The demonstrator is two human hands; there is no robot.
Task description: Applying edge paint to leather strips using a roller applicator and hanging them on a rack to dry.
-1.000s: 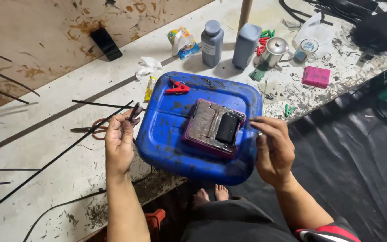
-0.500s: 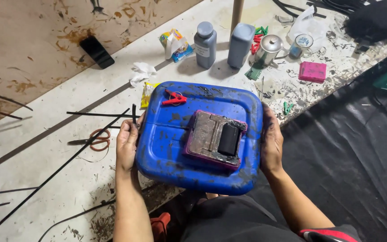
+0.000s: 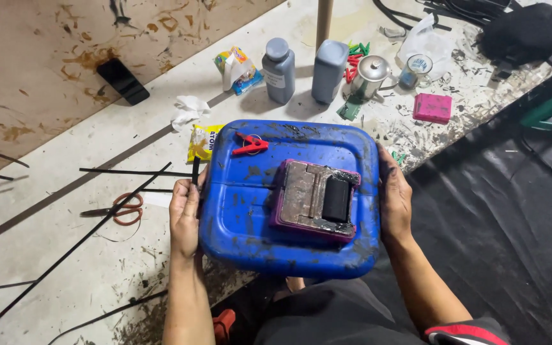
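Both hands grip the blue container: the left hand curls on its left edge, the right hand on its right edge.

Stained white bench: orange-handled scissors, black strips, crumpled tissue, two grey bottles, pink block, black phone, yellow packet.

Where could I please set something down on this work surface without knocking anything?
Bare floor lies between the scissors and the left hand, running down to the long black strip. Beyond the blue container, the two grey bottles, metal cup and pink block crowd it.
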